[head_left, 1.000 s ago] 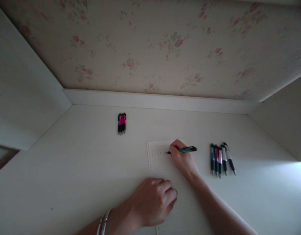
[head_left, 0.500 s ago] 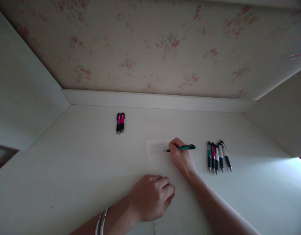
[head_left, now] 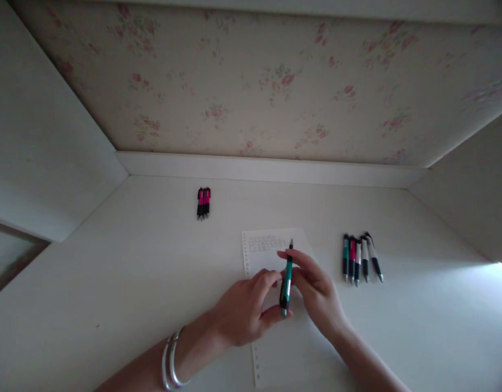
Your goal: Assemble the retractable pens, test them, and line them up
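Note:
Between my two hands a teal and black ballpoint pen (head_left: 289, 275) is held above the paper, its silver tip pointing away from me. My left hand (head_left: 246, 305) grips its lower part, the thumb at the button end and a finger near the clip. Farther up, my right hand (head_left: 316, 288) has its fingers around the dark grip near the tip. Under both hands lies a white sheet of paper (head_left: 275, 348) with holes down its left edge. Several lines of handwriting (head_left: 265, 243) run across its top; the hands cover part of the sheet.
Several pink and black pens (head_left: 203, 203) lie together at the back left of the white desk (head_left: 153, 261). To the right of the paper is a row of several pens (head_left: 357, 258), teal, pink and white. A low ledge (head_left: 267, 170) and side panels bound the desk.
My right hand has left its writing pose and turned the pen tip away from me. My left hand has risen from the paper and taken hold of the pen's button end.

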`<state>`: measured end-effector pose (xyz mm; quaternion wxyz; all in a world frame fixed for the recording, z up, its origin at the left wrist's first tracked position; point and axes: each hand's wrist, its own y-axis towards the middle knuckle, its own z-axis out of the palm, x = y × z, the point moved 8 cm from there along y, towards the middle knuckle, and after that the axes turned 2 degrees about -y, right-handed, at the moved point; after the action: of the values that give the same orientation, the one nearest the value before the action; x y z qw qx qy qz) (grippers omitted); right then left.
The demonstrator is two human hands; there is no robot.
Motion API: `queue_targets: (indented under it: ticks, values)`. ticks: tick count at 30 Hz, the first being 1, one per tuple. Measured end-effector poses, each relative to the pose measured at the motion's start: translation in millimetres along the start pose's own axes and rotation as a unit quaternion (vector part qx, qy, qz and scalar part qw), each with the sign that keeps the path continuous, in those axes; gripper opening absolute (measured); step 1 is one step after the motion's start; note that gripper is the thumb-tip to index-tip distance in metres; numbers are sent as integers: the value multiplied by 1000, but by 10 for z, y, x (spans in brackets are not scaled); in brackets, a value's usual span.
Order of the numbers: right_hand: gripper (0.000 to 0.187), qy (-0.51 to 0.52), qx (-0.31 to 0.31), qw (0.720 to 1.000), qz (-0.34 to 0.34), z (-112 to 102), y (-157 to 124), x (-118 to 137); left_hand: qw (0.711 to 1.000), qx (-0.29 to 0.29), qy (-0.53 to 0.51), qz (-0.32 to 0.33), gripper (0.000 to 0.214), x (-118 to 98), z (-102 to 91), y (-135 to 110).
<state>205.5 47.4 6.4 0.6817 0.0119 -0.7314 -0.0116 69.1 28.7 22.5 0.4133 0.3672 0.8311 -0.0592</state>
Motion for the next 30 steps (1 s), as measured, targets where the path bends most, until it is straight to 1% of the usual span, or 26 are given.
queue_targets:
  ticks: [3, 6, 7, 10, 12, 16, 18, 22, 24, 25, 28, 30]
  values:
    - [28, -5, -32, 999, 10, -38, 11, -16, 999, 9, 7, 38, 60, -28, 21, -21]
    - [30, -38, -32, 999, 14, -44, 35, -43, 995, -15, 38, 96, 73, -104, -11, -39]
    - [31, -38, -28, 999, 18, -41, 38, -60, 992, -14, 54, 110, 71, -127, -10, -40]
    - [33, -11, -23, 999, 33, -42, 38, -114, 985, -7, 104, 134, 53, -190, -1, -40]
    - [32, -7, -27, 999, 32, -49, 35, -113, 982, -16, 123, 143, 45, -228, -11, -53]
    - [31, -18, -13, 999, 27, -18, 31, -60, 983, -58, 115, 134, 38, -260, -56, -102]
    - [29, 5, -15, 999, 34, -12, 31, -48, 985, -66, 92, 127, 38, -268, -76, -113]
    - [30, 94, -44, 994, 34, -16, 48, -40, 995, -54, 7, 84, 40, -235, -123, -81]
    - [33, 120, -54, 991, 30, -13, 65, -34, 996, -66, -55, 39, 42, -157, -159, -58]
    - [34, 130, -56, 990, 28, -12, 75, -28, 993, -80, -87, 6, 41, -90, -177, -50]
    - [37, 169, -68, 983, 24, -40, 111, -19, 969, -138, -174, -109, 33, 174, -206, -60]
    - [41, 191, -91, 977, 32, -102, 138, -42, 950, -168, -215, -152, 31, 297, -209, -73]
